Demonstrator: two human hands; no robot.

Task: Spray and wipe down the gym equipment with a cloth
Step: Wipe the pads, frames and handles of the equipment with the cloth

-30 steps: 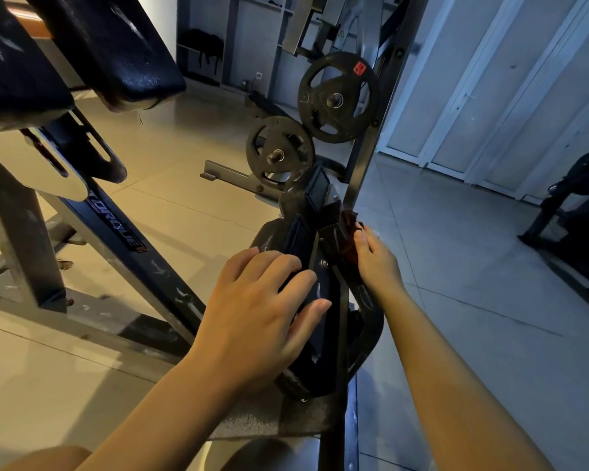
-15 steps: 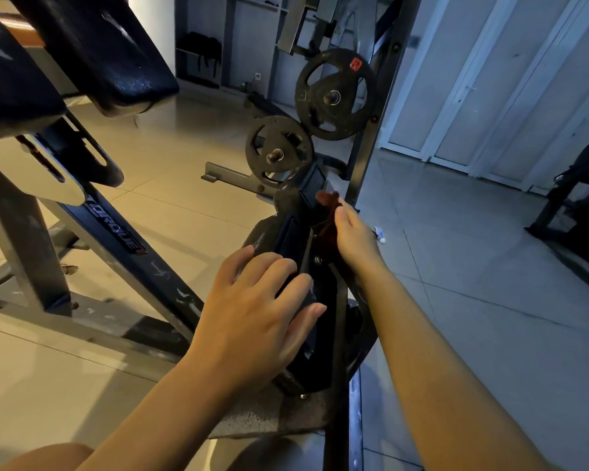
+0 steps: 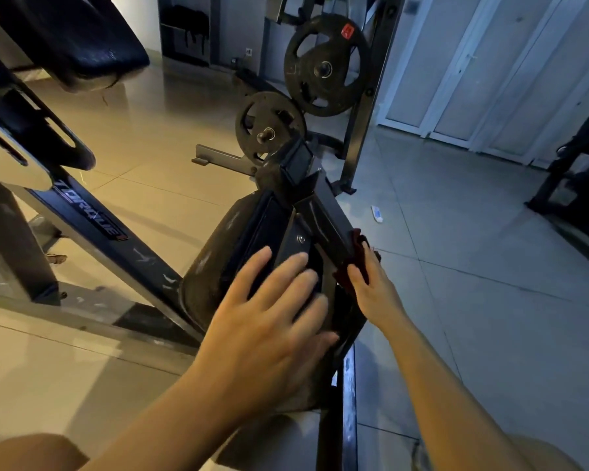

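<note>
1. Dark red cloth (image 3: pixel 354 258), crumpled, sits against the right edge of the black metal machine bracket (image 3: pixel 323 212); your hand hides most of it.
2. Your right hand (image 3: pixel 374 287) presses the cloth to the bracket, fingers curled round it; the fingertips are out of sight.
3. Your left hand (image 3: pixel 269 321) lies flat on the dark worn seat pad (image 3: pixel 211 253), fingers spread and slightly blurred, holding nothing.
4. Two black round weight plates (image 3: pixel 325 66) hang beyond, dim.
</note>
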